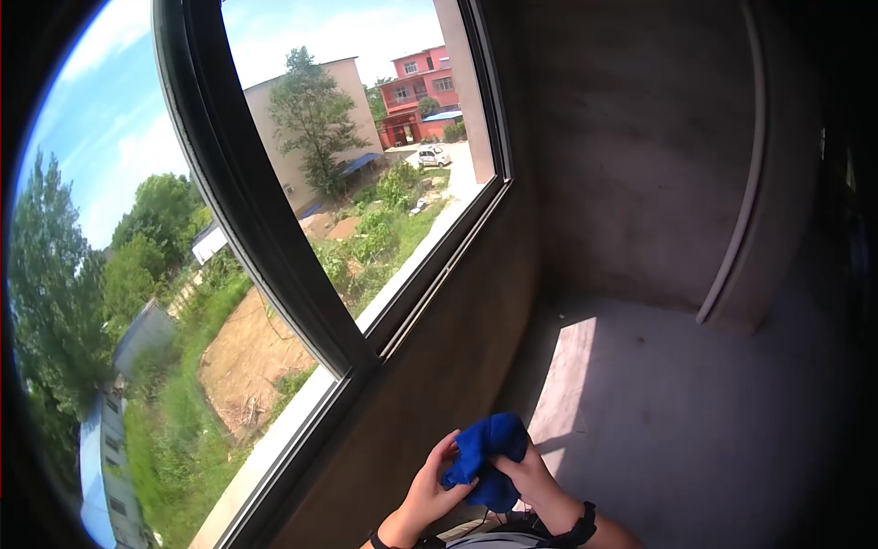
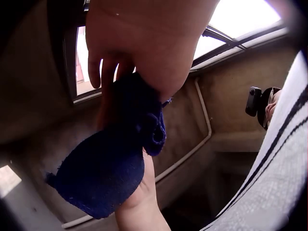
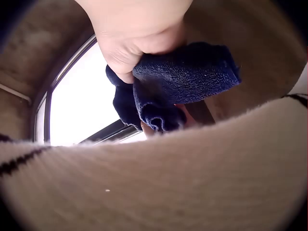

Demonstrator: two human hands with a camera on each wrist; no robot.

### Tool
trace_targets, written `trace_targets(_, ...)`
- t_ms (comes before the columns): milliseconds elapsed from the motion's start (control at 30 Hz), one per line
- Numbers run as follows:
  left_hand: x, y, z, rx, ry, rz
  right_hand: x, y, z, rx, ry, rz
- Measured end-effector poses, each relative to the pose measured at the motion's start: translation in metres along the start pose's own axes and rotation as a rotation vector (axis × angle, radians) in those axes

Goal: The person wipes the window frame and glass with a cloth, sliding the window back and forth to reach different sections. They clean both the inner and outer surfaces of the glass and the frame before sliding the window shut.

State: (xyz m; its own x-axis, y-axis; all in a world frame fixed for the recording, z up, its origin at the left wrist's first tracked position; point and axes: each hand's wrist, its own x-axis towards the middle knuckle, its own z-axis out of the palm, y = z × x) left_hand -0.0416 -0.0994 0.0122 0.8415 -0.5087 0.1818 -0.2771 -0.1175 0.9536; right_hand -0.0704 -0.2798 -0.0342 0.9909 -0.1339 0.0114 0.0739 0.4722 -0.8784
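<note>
A blue cloth (image 1: pixel 492 450), bunched and partly rolled, is held between both hands low in the head view. The left hand (image 1: pixel 430 489) grips its left side, thumb in front and fingers behind. On the right side, the right hand (image 1: pixel 535 483) pinches the cloth with its thumb. In the left wrist view the fabric (image 2: pixel 103 168) hangs below the left hand (image 2: pixel 144 43) as a rounded flap beside a rolled end. The right wrist view shows the fuzzy cloth (image 3: pixel 187 72) folded under the right hand (image 3: pixel 139 33), whose fingertips are mostly hidden.
A large dark-framed window (image 1: pixel 366 366) fills the left, with trees and buildings outside. Bare wall (image 1: pixel 640 137) with a pipe (image 1: pixel 754 165) stands at the right, above a grey floor (image 1: pixel 658 412) with a sunlit strip. Striped clothing (image 2: pixel 274 178) is close to the hands.
</note>
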Motion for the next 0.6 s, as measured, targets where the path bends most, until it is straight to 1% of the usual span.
trace_targets(33, 0.023, 0.005, 0.005, -0.068, 0.002, 0.004, 0.016, -0.003, -0.012, -0.2, 0.051, -0.166)
trace_targets(67, 0.044, -0.003, 0.003, -0.148, -0.074, -0.076, 0.029, -0.022, -0.015, -0.36, 0.081, -0.242)
trace_targets(100, 0.067, -0.003, 0.004, -0.131, -0.071, -0.096, 0.043, -0.041, -0.013, -0.36, 0.098, -0.244)
trace_targets(167, 0.121, -0.005, 0.007, 0.001, -0.134, -0.009, 0.065, -0.074, -0.012, -0.688, 0.118, -0.156)
trace_targets(233, 0.162, -0.011, 0.011, -0.089, -0.124, 0.029, 0.094, -0.084, -0.031, -0.637, 0.072, -0.075)
trace_targets(267, 0.179, -0.011, 0.016, -0.222, -0.084, -0.044, 0.109, -0.091, -0.04, -0.456, 0.038, -0.056)
trace_targets(300, 0.196, -0.005, 0.018, -0.319, -0.097, -0.103, 0.122, -0.095, -0.049, -0.294, 0.047, -0.008)
trace_targets(367, 0.222, -0.003, 0.021, -0.46, -0.129, -0.178, 0.138, -0.109, -0.058, -0.051, 0.004, 0.079)
trace_targets(400, 0.232, -0.005, 0.023, -0.457, -0.141, -0.198, 0.147, -0.111, -0.066, -0.038, 0.021, 0.088)
trace_targets(467, 0.258, -0.008, 0.03, -0.561, -0.154, -0.307, 0.167, -0.119, -0.089, -0.02, -0.036, 0.142)
trace_targets(500, 0.273, -0.013, 0.035, -0.559, -0.156, -0.302, 0.18, -0.123, -0.102, -0.02, -0.036, 0.136)
trace_targets(567, 0.3, -0.023, 0.047, -0.41, -0.15, -0.156, 0.203, -0.128, -0.127, 0.211, -0.096, 0.231)
trace_targets(600, 0.317, -0.03, 0.055, -0.252, -0.091, -0.149, 0.218, -0.13, -0.14, 0.297, -0.132, 0.244)
